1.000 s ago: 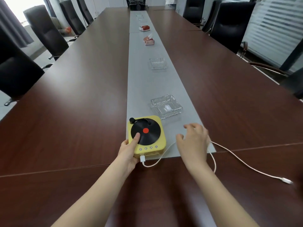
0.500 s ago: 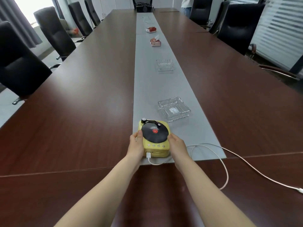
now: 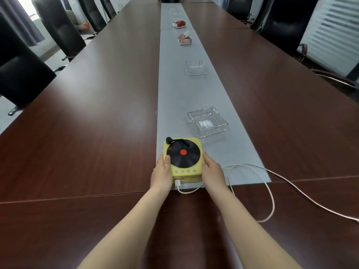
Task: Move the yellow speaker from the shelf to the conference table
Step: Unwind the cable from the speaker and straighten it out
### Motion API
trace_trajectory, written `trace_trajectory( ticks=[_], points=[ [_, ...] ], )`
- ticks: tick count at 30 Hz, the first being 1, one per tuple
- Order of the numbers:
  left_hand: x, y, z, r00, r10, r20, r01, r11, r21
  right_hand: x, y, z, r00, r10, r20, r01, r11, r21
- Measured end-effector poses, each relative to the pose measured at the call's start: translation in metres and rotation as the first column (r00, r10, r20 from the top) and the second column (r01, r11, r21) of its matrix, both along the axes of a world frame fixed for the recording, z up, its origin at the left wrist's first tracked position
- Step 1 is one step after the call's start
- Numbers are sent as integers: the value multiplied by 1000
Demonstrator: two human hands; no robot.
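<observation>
A long dark-brown conference table (image 3: 97, 133) is recorded, with a grey strip (image 3: 174, 94) set down its middle. At the strip's near end a yellow speaker (image 3: 182, 158) is placed, with a white cable (image 3: 272, 200) plugged into its near side and trailed right. Just beyond the speaker a glass ashtray (image 3: 207, 122) is noted. Farther off a second ashtray (image 3: 195, 67) and two tissue boxes (image 3: 185, 40) are noted.

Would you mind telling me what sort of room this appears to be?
Most likely an office meeting room: a long dark conference table, black high-backed chairs along both sides, and tissue boxes and glass ashtrays down its middle.
</observation>
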State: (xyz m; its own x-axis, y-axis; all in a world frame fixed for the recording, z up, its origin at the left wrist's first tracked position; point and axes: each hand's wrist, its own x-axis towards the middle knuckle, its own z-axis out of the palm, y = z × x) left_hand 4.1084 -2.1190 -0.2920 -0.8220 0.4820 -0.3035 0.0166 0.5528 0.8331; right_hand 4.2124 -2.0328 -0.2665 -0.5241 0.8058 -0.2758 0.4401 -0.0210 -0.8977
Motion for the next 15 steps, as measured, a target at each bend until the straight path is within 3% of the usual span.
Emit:
trace_trajectory(
  ticks=[3, 6, 8, 11, 15],
  points=[
    [-2, 1, 0, 1000, 1, 15, -1, 1000, -4, 0, 0, 2, 998, 42, 56, -44, 998, 37],
    [-4, 0, 7, 999, -42, 6, 42, 994, -105, 3, 3, 12, 982, 123, 140, -128, 991, 27],
    [0, -3, 16, 998, -34, -56, 27, 993, -118, 13, 8, 24, 973, 144, 183, -157, 986, 59],
    [25, -8, 30, 966, -15, -260, 10, 1000, -18, 40, 22, 38, 988, 47, 150, -68, 988, 136],
    [87, -7, 49, 929, -121, -350, 179, 974, 139, 90, 47, 45, 989, -141, 39, 135, 982, 129]
  ],
)
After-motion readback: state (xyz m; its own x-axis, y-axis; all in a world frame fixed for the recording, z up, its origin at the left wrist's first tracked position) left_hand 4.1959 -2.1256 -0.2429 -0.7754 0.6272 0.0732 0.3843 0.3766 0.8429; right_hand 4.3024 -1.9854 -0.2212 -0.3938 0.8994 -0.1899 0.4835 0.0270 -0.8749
